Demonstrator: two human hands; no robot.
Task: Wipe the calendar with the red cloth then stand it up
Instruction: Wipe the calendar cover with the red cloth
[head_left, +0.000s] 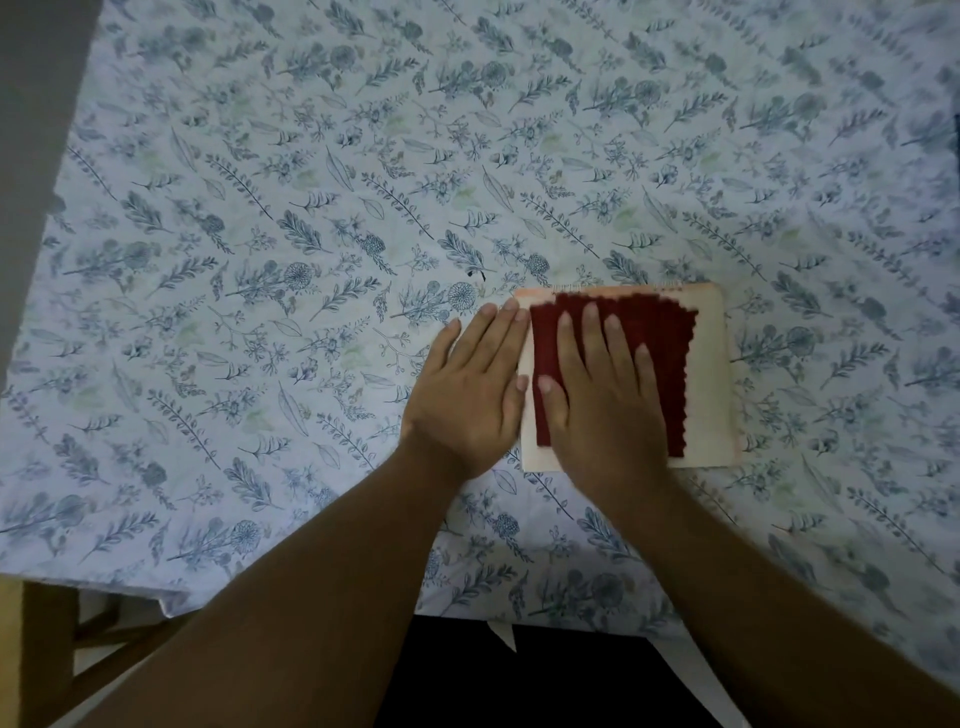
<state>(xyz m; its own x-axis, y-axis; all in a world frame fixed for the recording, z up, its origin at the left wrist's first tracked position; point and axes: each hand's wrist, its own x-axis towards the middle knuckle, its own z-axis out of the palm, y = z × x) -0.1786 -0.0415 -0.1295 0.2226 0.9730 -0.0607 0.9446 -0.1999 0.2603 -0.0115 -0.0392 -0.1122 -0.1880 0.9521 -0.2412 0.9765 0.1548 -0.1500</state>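
Note:
A pale calendar (711, 374) with a spiral binding on its far edge lies flat on the table, right of centre. The dark red cloth (665, 338) is spread over most of its face. My right hand (602, 395) lies flat on the cloth, palm down, fingers spread and pressing it onto the calendar. My left hand (467, 395) rests flat beside it, its fingers at the calendar's left edge and mostly on the tablecloth. The lower left part of the calendar is hidden under my hands.
A white tablecloth (311, 260) printed with blue flowers and leaves covers the table. The table's near edge runs along the bottom, with a wooden chair frame (78, 649) at the lower left. A grey wall strip (36, 104) lies at the far left.

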